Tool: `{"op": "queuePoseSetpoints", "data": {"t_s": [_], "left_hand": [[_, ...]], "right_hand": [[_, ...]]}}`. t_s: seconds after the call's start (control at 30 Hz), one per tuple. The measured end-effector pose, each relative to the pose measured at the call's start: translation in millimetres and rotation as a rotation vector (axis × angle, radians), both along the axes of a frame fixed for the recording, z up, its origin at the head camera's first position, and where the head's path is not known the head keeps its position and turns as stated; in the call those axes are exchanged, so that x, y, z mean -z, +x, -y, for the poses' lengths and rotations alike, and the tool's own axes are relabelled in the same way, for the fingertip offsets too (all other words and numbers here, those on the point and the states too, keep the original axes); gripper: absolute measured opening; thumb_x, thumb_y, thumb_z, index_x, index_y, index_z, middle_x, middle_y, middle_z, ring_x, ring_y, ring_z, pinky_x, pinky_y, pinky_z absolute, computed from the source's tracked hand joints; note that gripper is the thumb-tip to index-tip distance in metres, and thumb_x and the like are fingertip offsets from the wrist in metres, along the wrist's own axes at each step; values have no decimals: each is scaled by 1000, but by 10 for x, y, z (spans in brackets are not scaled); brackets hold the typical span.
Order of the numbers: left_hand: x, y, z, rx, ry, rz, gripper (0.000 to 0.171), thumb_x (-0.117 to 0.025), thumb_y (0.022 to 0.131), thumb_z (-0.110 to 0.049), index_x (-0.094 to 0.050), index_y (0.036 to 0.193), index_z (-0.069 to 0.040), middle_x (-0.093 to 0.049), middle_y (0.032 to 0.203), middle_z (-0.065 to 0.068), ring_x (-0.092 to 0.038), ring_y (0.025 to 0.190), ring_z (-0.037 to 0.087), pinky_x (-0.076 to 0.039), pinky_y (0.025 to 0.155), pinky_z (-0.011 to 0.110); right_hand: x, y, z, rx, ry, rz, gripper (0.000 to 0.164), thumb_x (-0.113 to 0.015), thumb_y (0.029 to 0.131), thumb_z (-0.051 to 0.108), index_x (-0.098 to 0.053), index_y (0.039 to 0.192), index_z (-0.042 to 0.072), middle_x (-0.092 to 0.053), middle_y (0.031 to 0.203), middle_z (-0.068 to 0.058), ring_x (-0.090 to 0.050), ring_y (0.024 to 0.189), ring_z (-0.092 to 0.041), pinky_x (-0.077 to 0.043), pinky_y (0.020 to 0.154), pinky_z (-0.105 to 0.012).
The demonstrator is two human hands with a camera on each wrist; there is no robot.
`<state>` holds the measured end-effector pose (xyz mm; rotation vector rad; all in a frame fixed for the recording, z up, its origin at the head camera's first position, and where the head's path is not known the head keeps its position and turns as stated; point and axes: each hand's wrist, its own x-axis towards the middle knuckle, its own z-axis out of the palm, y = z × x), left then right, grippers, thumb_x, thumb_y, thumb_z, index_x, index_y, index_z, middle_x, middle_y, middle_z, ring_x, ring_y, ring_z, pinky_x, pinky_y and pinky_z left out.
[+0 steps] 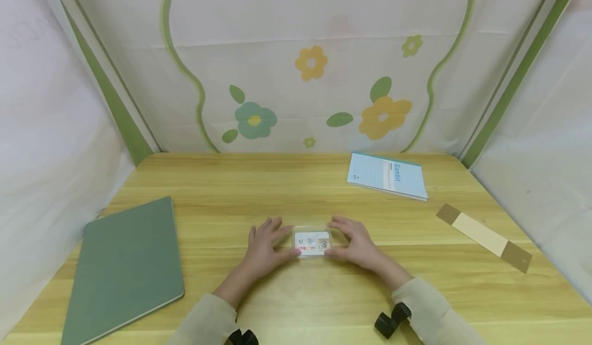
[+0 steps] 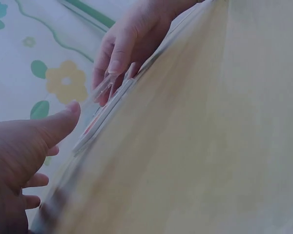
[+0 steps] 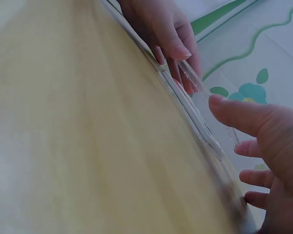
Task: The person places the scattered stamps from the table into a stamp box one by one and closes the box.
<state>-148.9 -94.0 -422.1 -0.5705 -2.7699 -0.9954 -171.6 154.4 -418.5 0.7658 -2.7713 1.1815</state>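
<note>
Near the middle of the table, a clear plastic lid (image 3: 189, 74) stands over a flat white printed pack (image 1: 312, 243) with small dark and red lettering. My left hand (image 1: 265, 247) pinches the left end of the lid between thumb and fingers. At the opposite end, my right hand (image 1: 356, 244) grips it the same way, thumb on the near side. Both wrist views show a narrow gap between lid and pack, the lid slightly raised and the pack lying low on the wood. Fingertips behind the lid are partly hidden.
A green notebook (image 1: 131, 268) lies at the left of the wooden table (image 1: 259, 191). Toward the back right is a light blue "Gambit" notepad (image 1: 388, 175). A brown and cream strip (image 1: 483, 236) rests at the right. A flowered curtain (image 1: 277, 21) closes off the back.
</note>
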Motion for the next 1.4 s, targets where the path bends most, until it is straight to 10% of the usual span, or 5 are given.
{"op": "queuePoseSetpoints", "data": {"t_s": [1.4], "left_hand": [[40,44,-64,-38,-114,-33,61,-65,65,-54,-59,113,-17,-37,129,15,-22,122,36,-5,92,60]], "right_hand": [[57,17,-10,-36,94,-43,62,-73,63,42,-53,112,9,-39,128,-12,-25,121,-31,-3,96,-53]]}}
